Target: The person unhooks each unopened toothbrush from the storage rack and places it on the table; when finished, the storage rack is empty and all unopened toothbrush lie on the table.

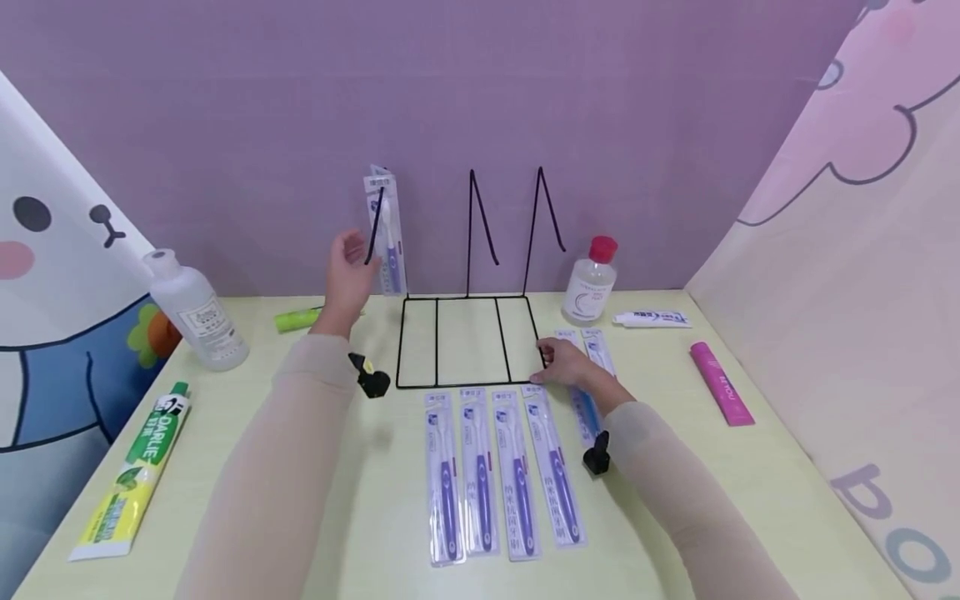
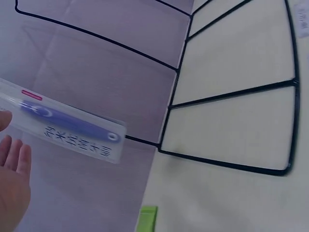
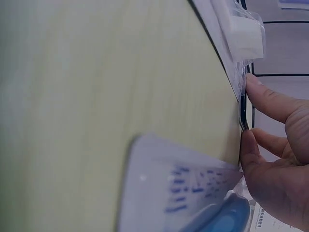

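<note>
A black wire rack [image 1: 437, 342] stands on the table, its three hooks rising at the back. On the leftmost hook hangs a packaged purple toothbrush [image 1: 392, 250]. My left hand [image 1: 351, 279] is beside that package, fingers loosely bent; in the left wrist view the thumb overlaps the package's edge and the fingertips show below it. With thumb and fingers, my right hand [image 1: 564, 363] pinches the front right corner of the rack's base, the black wire [image 3: 244, 108] showing between them. Two blue packaged toothbrushes [image 1: 587, 408] lie partly hidden under the right hand and wrist.
Several purple packaged toothbrushes [image 1: 480, 475] lie before the rack. At left are a white bottle [image 1: 198, 312], a yellow-green toothpaste tube [image 1: 135, 475] and a green tube [image 1: 297, 320]. At right are a red-capped bottle [image 1: 589, 283], a white tube [image 1: 651, 319] and a pink tube [image 1: 722, 383].
</note>
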A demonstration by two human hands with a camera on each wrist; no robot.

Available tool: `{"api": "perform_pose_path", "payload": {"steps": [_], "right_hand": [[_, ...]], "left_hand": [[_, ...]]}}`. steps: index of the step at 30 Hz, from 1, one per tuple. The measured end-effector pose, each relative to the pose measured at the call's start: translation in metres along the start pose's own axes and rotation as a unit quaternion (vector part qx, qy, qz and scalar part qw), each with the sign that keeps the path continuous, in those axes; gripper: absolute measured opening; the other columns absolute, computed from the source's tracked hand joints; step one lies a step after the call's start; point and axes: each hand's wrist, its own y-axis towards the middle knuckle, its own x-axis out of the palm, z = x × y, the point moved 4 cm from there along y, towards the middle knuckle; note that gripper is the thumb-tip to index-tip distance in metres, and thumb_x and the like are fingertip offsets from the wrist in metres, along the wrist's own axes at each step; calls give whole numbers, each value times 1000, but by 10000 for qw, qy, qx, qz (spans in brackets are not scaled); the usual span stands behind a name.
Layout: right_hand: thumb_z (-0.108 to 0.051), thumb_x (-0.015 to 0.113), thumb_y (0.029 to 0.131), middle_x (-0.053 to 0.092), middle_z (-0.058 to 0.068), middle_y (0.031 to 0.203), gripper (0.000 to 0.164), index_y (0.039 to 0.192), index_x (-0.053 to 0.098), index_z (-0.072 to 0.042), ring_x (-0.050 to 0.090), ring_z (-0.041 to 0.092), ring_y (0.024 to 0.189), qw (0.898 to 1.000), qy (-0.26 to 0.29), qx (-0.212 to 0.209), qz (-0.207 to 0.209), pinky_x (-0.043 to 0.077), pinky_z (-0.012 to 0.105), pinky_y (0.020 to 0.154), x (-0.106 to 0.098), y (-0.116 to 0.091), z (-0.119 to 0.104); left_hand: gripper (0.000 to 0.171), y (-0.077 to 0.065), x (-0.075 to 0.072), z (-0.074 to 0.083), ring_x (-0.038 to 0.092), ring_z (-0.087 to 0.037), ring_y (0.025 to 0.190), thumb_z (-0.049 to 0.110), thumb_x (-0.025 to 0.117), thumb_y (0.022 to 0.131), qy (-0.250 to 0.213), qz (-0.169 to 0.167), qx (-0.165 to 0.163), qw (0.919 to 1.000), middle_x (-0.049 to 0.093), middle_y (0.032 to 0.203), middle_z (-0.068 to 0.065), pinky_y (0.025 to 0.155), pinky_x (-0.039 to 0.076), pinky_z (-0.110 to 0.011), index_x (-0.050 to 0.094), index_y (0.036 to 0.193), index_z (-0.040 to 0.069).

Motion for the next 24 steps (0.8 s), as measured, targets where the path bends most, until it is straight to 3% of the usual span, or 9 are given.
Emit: {"api": "perform_pose_path", "payload": {"steps": [3,8,17,24], "right_hand": [[-18,79,69,48,12,119,77,133,40,-3,45,25,108,9999,-83,-60,-21,34,39,93,0,0,0],[-18,79,70,48,11,119,76,133,40,-3,45,24,108,9999,-132,-54,-12,35,38,93,1,1,0],[-18,78,71,48,10,117,74,133,40,-4,45,24,105,9999,-141,-40,-25,36,38,91,1,2,1],[-20,78,71,48,10,116,75,134,40,-5,45,23,105,9997,-246,-5,-43,36,38,91,-1,1,0]], "left_hand": [[48,8,2,11,42,-20,112,-1,58,85,-215,123,261,9994,43,124,-12,92,34,-22,37,128,2],[43,10,6,21,45,-21,106,-1,56,87,-494,83,215,9985,48,117,-14,89,38,-24,40,126,4],[33,6,12,16,52,-18,89,4,56,88,-211,267,413,9986,58,102,-14,79,43,-29,46,119,7],[37,6,14,17,52,-18,91,13,60,86,-338,75,347,9988,58,106,-12,80,43,-31,47,121,14]]}}
